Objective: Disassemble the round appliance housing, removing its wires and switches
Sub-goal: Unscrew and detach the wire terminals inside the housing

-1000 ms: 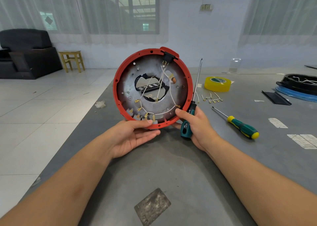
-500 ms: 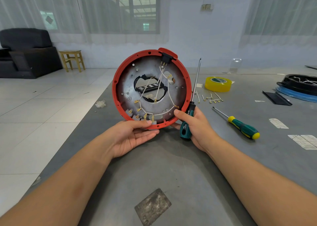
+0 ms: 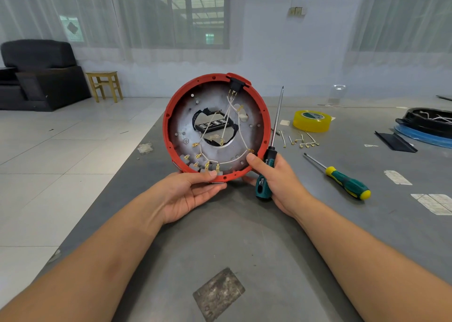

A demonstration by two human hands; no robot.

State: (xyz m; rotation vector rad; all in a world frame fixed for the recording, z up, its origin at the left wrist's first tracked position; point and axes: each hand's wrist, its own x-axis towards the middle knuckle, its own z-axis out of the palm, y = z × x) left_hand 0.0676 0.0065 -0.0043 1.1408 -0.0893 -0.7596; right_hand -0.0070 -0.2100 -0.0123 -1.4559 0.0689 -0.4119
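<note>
Tilting a little further to the left than a second ago, the red housing [image 3: 216,126] now shows its open inside more squarely, with the black socket [image 3: 235,85] at its top edge shifted slightly leftward. Little else differs: both hands sit where they were.

It stands on edge on the grey table [image 3: 244,248], near the middle, propped between the two hands. The left hand [image 3: 189,193] holds the lower rim, thumb hooked over the edge by the brass terminals [image 3: 206,166] and fingers underneath. The right hand [image 3: 276,182] grips the teal-handled screwdriver [image 3: 270,157], shaft pointing up, while its thumb presses the rim at the lower right.

White wires [image 3: 228,123] still run from the socket down to the terminals, and the grey switch blocks [image 3: 195,166] remain seated along the bottom. So the small turn looks like an inspection, choosing where to begin; removal inside this shell seems hardly started.

Farther right lie loose wire pieces [image 3: 302,140], a yellow tape roll [image 3: 311,121] and a second screwdriver [image 3: 342,181].
</note>
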